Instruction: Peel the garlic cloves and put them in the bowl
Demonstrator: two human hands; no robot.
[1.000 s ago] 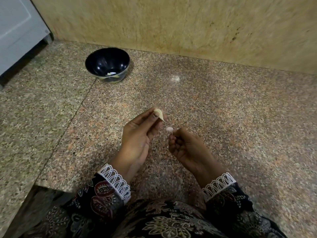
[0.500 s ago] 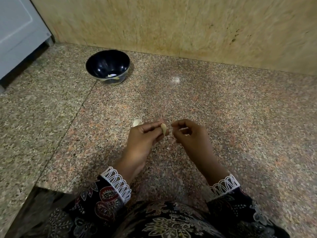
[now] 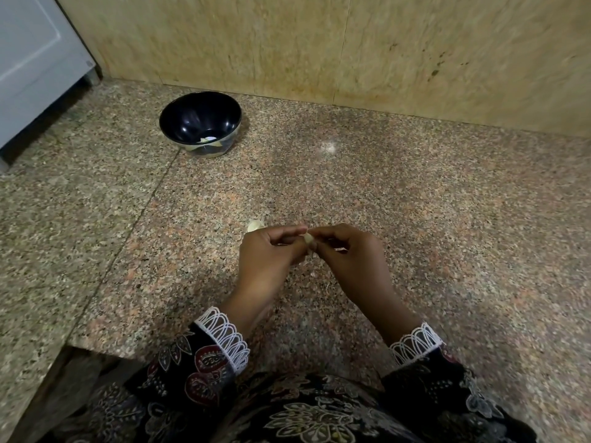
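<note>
hands have met; left hand (image 3: 271, 254) and right hand (image 3: 348, 251) pinch garlic clove (image 3: 309, 239) between them.

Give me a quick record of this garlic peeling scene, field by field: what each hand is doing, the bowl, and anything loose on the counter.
left hand: pinches the garlic clove
right hand: fingertips pinch at the same clove
bowl: dark, upright, far left near the wall, pale pieces inside
loose piece: pale garlic bit on the counter just beyond the left hand
stage: clove not yet in the bowl
</note>
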